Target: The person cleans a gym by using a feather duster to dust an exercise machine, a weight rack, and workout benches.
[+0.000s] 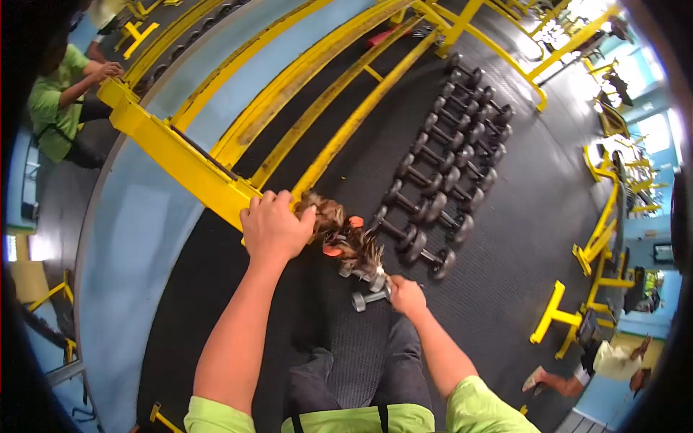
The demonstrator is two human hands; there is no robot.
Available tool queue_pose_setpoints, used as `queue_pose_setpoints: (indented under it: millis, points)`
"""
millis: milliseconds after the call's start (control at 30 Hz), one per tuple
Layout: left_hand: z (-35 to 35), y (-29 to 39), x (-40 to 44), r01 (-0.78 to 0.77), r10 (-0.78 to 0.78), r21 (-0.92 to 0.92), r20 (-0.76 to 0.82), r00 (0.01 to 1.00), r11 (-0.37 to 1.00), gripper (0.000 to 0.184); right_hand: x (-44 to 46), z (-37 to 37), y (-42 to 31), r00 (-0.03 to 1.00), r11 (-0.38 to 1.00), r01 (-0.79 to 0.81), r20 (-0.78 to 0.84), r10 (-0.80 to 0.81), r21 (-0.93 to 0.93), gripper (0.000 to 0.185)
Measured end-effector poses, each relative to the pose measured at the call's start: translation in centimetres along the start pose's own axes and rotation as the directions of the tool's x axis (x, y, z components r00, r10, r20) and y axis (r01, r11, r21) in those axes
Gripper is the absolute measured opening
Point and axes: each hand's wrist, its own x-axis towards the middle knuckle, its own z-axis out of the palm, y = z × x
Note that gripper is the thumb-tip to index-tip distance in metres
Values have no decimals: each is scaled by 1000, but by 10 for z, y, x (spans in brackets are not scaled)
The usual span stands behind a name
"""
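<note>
My left hand rests on the end of the yellow rack frame, its fingers bent over the metal edge. In my right hand is the handle end of a brown feather duster, the fingers wrapped round it. The duster's feathers spread up and left toward the rack's corner, with orange patches among them. Small grey dumbbells lie on the floor just under the duster, beside my right hand.
Rows of dark dumbbells stretch away across the black floor. A mirror on the left shows a person in green. Yellow gym frames stand at right, near another person in a light top.
</note>
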Motion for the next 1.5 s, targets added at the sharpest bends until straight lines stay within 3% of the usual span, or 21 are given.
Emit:
queue_pose_setpoints:
  millis: [167,233,367,433,500,567,633,700,733,900,967,1000,1100,1133,1167,1233,1300,1367,1400,1500]
  points:
    - [2,1,2,-12,11,-47,-31,999,999,32,157,-14,14,942,944,320,135,-308,-76,23]
    - [0,4,4,-16,16,-18,-22,1000,1000,28,205,-41,12,954,951,271,170,-246,-147,24]
    - [3,6,6,6,-6,-7,-7,1000,1000,28,268,-56,45,998,995,22,-65,-15,97,26]
    - [1,8,6,9,-9,7,-4,1000,1000,26,265,-53,50,996,991,28,-85,-17,134,26]
    - [0,8,7,14,-15,12,16,1000,1000,24,243,-52,47,970,981,192,150,-190,1,28]
    - [0,9,7,31,-31,6,9,999,1000,23,229,-52,41,942,974,224,262,-209,-28,27]
    - [0,9,6,44,-44,5,8,999,999,22,235,-52,40,946,983,180,276,-167,-22,27]
    - [1,9,6,50,-50,6,-3,999,999,21,251,-57,35,983,994,50,168,-66,99,28]
    - [1,9,6,58,-58,4,2,998,998,21,253,-56,31,984,998,19,175,-28,52,28]
    - [0,11,6,84,-84,0,-32,996,996,20,212,-54,39,993,994,41,110,-52,99,27]
    - [-2,10,5,90,-90,13,-26,996,996,20,195,-50,40,999,958,-53,17,50,281,25]
    - [-1,10,6,91,-91,5,-23,996,996,21,189,-48,40,999,959,-45,17,42,280,25]
    - [1,8,5,73,-73,2,-39,997,997,21,173,-44,40,965,989,94,233,-119,115,22]
    - [0,9,5,79,-79,2,-31,996,997,21,172,-39,40,937,972,207,264,-230,111,22]
    - [0,10,5,84,-84,4,-23,996,996,20,176,-38,40,938,972,206,261,-228,110,22]
    - [0,9,5,82,-82,2,-27,996,997,20,194,-35,35,958,981,165,218,-185,105,21]
    - [0,9,4,79,-79,0,-26,997,997,20,221,-37,37,999,990,34,-30,-30,140,23]
    - [1,8,4,82,-81,7,-30,996,997,20,246,-44,44,968,944,-136,-163,191,301,23]
    - [1,8,4,79,-79,3,-31,996,997,20,246,-47,47,967,944,-136,-168,193,300,23]
    - [1,9,4,86,-85,9,-28,996,996,20,238,-60,55,979,981,174,91,-181,84,25]
